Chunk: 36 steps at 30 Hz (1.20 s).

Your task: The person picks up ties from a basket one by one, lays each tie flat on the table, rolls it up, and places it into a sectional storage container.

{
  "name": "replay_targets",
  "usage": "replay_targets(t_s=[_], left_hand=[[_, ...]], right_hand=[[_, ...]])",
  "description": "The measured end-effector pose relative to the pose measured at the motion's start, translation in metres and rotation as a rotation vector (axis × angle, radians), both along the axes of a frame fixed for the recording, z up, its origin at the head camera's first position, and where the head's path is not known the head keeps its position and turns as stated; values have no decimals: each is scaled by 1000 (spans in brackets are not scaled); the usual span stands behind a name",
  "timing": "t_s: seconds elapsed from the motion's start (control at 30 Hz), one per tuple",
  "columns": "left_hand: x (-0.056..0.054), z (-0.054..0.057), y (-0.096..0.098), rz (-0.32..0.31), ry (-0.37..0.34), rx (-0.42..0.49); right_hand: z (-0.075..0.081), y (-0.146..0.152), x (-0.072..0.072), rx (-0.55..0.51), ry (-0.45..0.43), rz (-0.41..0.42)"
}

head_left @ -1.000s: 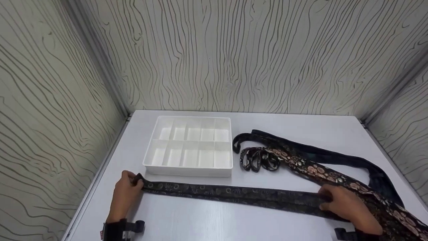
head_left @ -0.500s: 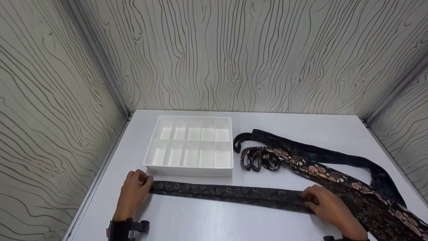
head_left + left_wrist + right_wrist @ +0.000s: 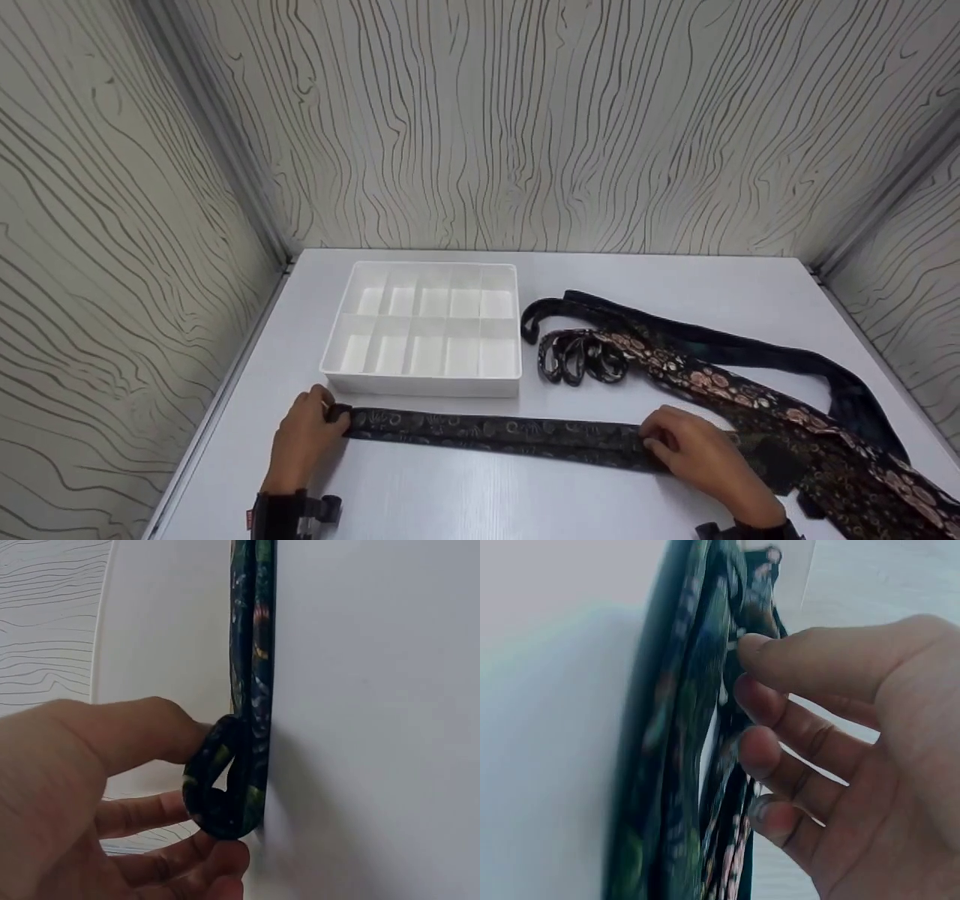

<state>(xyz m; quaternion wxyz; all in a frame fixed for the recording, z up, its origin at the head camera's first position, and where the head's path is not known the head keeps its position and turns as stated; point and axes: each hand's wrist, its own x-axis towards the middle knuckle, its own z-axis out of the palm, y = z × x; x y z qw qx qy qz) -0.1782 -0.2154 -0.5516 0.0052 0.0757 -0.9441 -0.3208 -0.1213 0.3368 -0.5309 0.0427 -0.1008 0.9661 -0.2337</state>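
Note:
A dark patterned necktie [image 3: 495, 435] lies stretched sideways in front of the white box. My left hand [image 3: 306, 435] pinches its narrow left end. There the left wrist view shows the cloth folded into a small loop [image 3: 221, 787] between thumb and fingers. My right hand [image 3: 694, 454] is over the tie farther right, fingers loosely bent. In the right wrist view its thumb [image 3: 802, 660] and fingertips are spread beside the blurred cloth, with no pinch visible. A floral necktie [image 3: 712, 382] and a dark blue one [image 3: 750, 352] lie at the right, partly overlapping.
The white divided box [image 3: 420, 386], with several compartments, stands behind the stretched tie. Narrow floral tie ends lie in loops [image 3: 574, 358] by its right side. Patterned walls [image 3: 480, 127] enclose the white table [image 3: 465, 502] at the back and sides.
My right hand has slid left along the tie, uncovering more of its right part. My left hand has moved a little right with the tie's end.

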Motion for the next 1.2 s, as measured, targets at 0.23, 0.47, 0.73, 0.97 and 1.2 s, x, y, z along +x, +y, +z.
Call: replay_targets(t_s=[0.23, 0.47, 0.73, 0.97, 1.2], left_hand=[[1, -1, 15, -17, 67, 56], [4, 0, 33, -77, 85, 36], [3, 1, 38, -71, 38, 55], [2, 0, 37, -12, -1, 38], [6, 0, 49, -86, 58, 109]], right_hand=[[-6, -19, -2, -21, 21, 99], [-13, -22, -2, -31, -22, 109], [-11, -21, -4, -37, -70, 102], [-8, -25, -5, -28, -45, 115], [-8, -43, -2, -46, 15, 154]])
